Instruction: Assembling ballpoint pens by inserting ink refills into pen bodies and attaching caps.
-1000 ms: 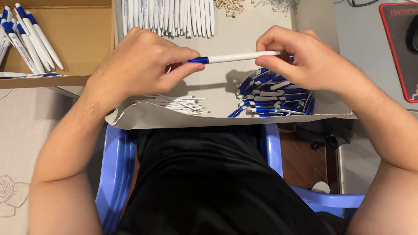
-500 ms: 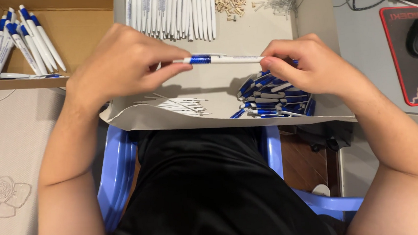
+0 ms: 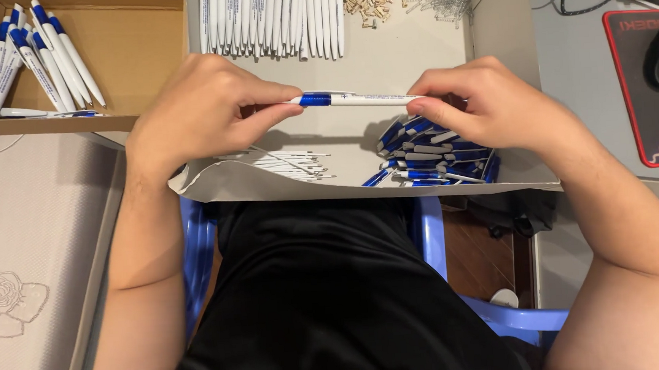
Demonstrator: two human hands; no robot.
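Above the shallow grey box (image 3: 383, 60), the left hand (image 3: 203, 113) and right hand (image 3: 492, 103) pinch opposite ends of a white pen (image 3: 355, 99); its blue collar now sits closer to the left fingertips than before, suggesting the halves are seating together.

Black shirt, bare forearms
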